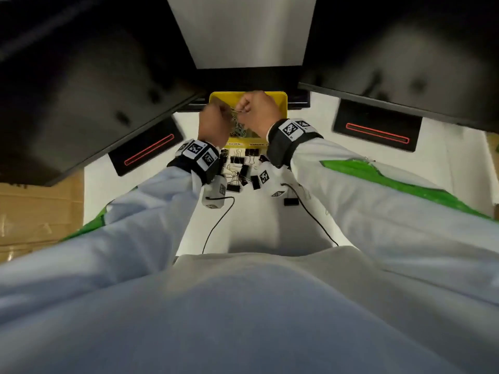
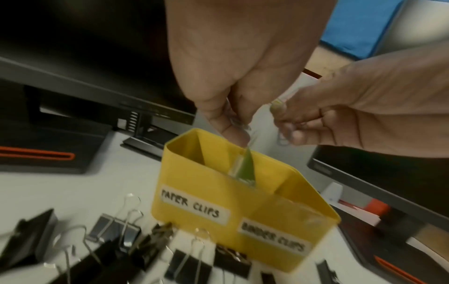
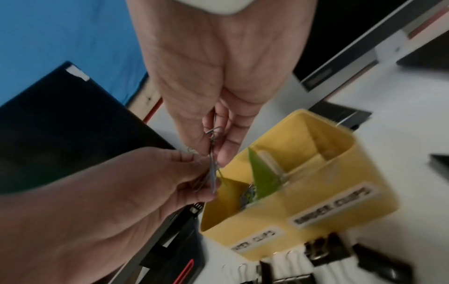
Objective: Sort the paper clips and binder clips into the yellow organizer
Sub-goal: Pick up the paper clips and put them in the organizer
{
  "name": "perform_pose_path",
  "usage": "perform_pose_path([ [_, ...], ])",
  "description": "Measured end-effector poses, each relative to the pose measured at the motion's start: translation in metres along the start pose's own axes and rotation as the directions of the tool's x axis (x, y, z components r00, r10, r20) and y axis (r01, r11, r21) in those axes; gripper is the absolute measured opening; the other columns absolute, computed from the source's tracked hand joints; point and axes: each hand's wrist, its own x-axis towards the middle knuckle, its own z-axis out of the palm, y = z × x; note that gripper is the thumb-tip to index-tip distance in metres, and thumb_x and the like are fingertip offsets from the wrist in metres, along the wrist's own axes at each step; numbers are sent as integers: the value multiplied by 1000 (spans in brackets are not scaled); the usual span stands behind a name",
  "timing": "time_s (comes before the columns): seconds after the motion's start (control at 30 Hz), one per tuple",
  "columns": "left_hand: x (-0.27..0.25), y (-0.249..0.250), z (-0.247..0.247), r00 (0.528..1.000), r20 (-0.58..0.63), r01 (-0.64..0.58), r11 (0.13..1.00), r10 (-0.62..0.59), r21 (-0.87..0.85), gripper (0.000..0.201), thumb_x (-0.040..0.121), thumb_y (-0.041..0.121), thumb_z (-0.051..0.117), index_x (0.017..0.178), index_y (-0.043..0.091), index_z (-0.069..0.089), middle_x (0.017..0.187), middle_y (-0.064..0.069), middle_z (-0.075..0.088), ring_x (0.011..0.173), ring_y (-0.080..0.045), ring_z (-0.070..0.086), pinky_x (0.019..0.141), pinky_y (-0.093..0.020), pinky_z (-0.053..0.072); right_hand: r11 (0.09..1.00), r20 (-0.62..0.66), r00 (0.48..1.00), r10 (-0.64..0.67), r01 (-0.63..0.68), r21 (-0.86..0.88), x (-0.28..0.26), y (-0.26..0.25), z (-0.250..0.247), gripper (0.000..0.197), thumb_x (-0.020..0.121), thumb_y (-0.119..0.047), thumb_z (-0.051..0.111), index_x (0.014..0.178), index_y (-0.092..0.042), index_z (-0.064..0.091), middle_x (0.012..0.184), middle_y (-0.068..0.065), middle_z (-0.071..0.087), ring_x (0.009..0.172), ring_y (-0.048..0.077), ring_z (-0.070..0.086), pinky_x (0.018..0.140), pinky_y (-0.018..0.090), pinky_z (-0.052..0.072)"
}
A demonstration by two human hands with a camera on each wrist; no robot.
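Observation:
A yellow organizer (image 1: 280, 103) stands on the white desk, its front labelled "PAPER CLIPS" (image 2: 194, 207) and "BINDER CLIPS" (image 2: 274, 242). Both hands hover over it. My left hand (image 1: 224, 110) (image 2: 237, 126) and my right hand (image 1: 244, 107) (image 3: 215, 138) each pinch part of a tangled bunch of wire paper clips (image 3: 212, 163) above the organizer's left compartment. More paper clips (image 3: 246, 198) lie inside that compartment beside a green divider (image 3: 263, 176). Several black binder clips (image 1: 240, 168) (image 2: 116, 228) lie on the desk in front of the organizer.
Dark monitors (image 1: 94, 90) overhang the desk on both sides and behind. Their black bases with red stripes (image 1: 148, 149) (image 1: 378, 130) flank the organizer. Thin black cables (image 1: 216, 225) run toward me. A cardboard box (image 1: 37, 211) sits at the left.

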Motion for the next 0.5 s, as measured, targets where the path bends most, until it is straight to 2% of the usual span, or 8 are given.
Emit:
perform_pose_path([
  [0.03, 5, -3, -4, 1000, 22, 15, 1000, -16, 21, 21, 91, 7, 47, 107, 7, 61, 100, -12, 69, 90, -29, 66, 81, -41, 55, 1000, -5, 1000, 7, -7, -18, 6, -5, 8, 13, 81, -5, 63, 89, -11, 70, 81, -2, 66, 77, 14, 61, 78, 29, 55],
  [0.1, 8, -8, -9, 997, 62, 30, 993, -37, 114, 25, 92, 4, 46, 114, 7, 58, 110, -14, 67, 101, -31, 64, 87, -40, 53, 993, 44, 999, 22, -17, -119, 10, -9, 21, 19, 84, -5, 61, 100, -9, 70, 101, 7, 71, 92, 20, 63, 85, 28, 51],
  [0.2, 3, -12, -6, 999, 37, 5, 987, -11, 159, 32, 92, -2, 41, 119, 4, 55, 118, -19, 63, 109, -35, 58, 91, -41, 48, 973, 131, 991, -22, 51, -223, 2, 0, 25, 38, 88, -9, 60, 126, -10, 59, 127, 11, 60, 118, 26, 56, 99, 32, 43],
  [0.27, -3, -12, 5, 997, -29, -73, 990, 77, 124, 37, 87, -8, 37, 116, 3, 58, 117, -20, 60, 111, -36, 54, 94, -43, 46, 978, 119, 991, -62, 84, -193, -13, 15, 16, 44, 90, -11, 59, 133, -13, 53, 137, 9, 52, 122, 22, 52, 104, 30, 39],
  [0.33, -12, -11, 29, 974, -96, -195, 973, 207, 120, 39, 81, -6, 36, 110, 6, 60, 113, -15, 60, 108, -31, 52, 93, -41, 45, 984, 79, 994, -78, 90, -152, -33, 38, 3, 39, 92, -14, 58, 131, -16, 54, 138, 6, 50, 115, 17, 54, 100, 27, 42],
  [0.37, -20, -6, 43, 963, -87, -243, 959, 256, 143, 39, 81, -2, 35, 108, 10, 60, 111, -11, 61, 105, -27, 52, 92, -39, 45, 986, 53, 996, -72, 79, -146, -45, 53, -4, 36, 92, -14, 57, 128, -17, 56, 134, 6, 52, 110, 16, 56, 97, 28, 44],
  [0.43, -37, 8, 70, 939, -27, -335, 929, 343, 158, 34, 84, 5, 36, 107, 14, 58, 109, -7, 59, 101, -21, 52, 90, -34, 46, 987, -22, 999, -45, 41, -153, -67, 88, -19, 29, 91, -12, 55, 119, -17, 60, 119, 7, 57, 95, 19, 61, 89, 33, 51],
  [0.5, -57, 28, 92, 916, 55, -401, 915, 398, 48, 25, 86, 4, 44, 105, 13, 58, 106, -8, 56, 92, -21, 54, 80, -30, 47, 981, -89, 996, 12, -29, -190, -87, 125, -35, 24, 90, -9, 51, 110, -16, 62, 106, 8, 58, 84, 24, 62, 79, 34, 52],
])
